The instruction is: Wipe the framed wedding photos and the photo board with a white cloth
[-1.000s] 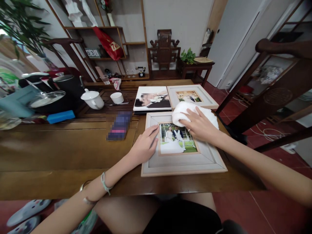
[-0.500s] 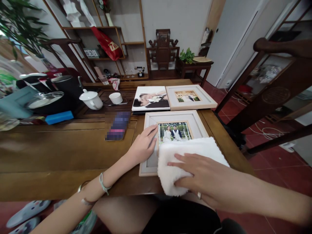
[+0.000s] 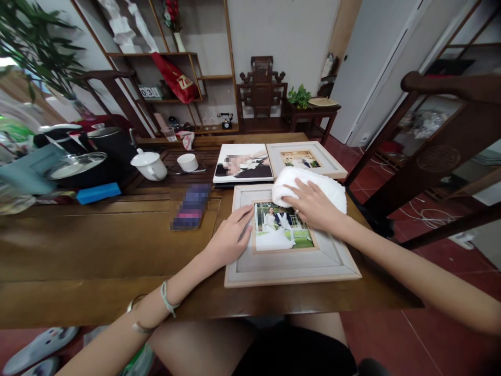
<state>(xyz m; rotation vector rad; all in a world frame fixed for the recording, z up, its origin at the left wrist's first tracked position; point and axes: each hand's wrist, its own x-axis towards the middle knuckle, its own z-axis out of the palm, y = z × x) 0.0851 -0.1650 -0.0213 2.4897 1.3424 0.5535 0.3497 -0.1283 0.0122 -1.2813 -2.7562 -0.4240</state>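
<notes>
A picture frame [image 3: 270,274] with a pale wooden edge and a wide light-grey border lies flat on the wooden table in front of me. Inside it is a photo [image 3: 270,235] of a couple outdoors. My left hand [image 3: 230,237] rests on the frame's left border, fingers stretched out and touching the photo's edge. My right hand [image 3: 313,204] presses a fluffy white cloth [image 3: 331,188] onto the frame's upper right, with the fingers laid over the cloth. The cloth covers that corner and reaches the lower edge of the framed picture [image 3: 332,169] behind.
A photo panel [image 3: 227,169] lies behind the frame at left. Left of my hand is a blurred phone-like object [image 3: 191,208]. Farther left stand a white bowl [image 3: 188,162], a lidded white cup [image 3: 149,166], a blue block [image 3: 98,193] and dark pots [image 3: 111,149]. A wooden chair [image 3: 438,151] stands at right.
My right hand has moved the cloth away from me, from the frame's lower right to its upper right, uncovering the lower photo. My left hand stays on the left border.
</notes>
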